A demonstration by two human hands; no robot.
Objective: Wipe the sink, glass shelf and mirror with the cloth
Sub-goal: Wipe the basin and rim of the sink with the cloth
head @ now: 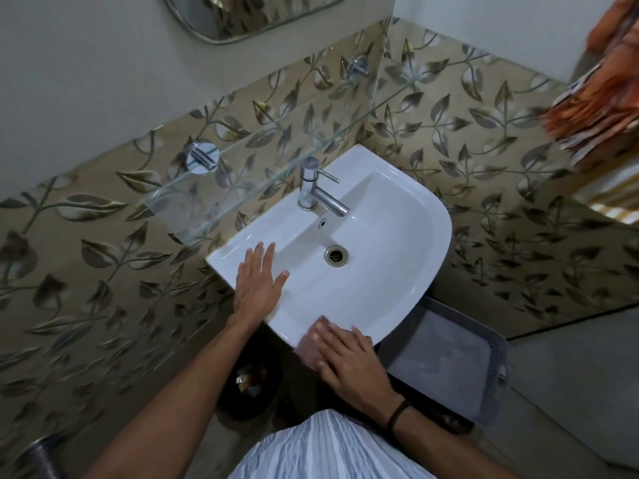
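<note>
Nearest, the right hand [349,361] lies flat on the cloth [306,348], fingers [325,340] straight and slightly spread, pressing it onto the near rim of the sink [415,271]. Held only by pressure, the cloth could slide off the edge on a loose stroke. Beyond, the left hand [257,281] braces on the rim, fingers spread, and might skid if the glaze is wet. Farther past the fingertips, the glass shelf [242,167] juts out below the mirror [249,15], easy to knock when reaching up.
</note>
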